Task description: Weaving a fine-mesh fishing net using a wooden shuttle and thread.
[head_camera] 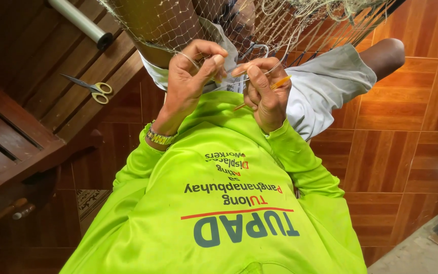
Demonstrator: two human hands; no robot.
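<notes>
At the left of the frame, yellow-handled scissors (91, 89) are lying on a wooden bench (36, 101). At upper centre, the left hand (191, 76) is pinching a strand of pale fishing net (280, 20) between thumb and fingers. Just right of it, the right hand (265, 96) is gripping a thin yellow netting needle (280, 82), fingers curled shut.
</notes>
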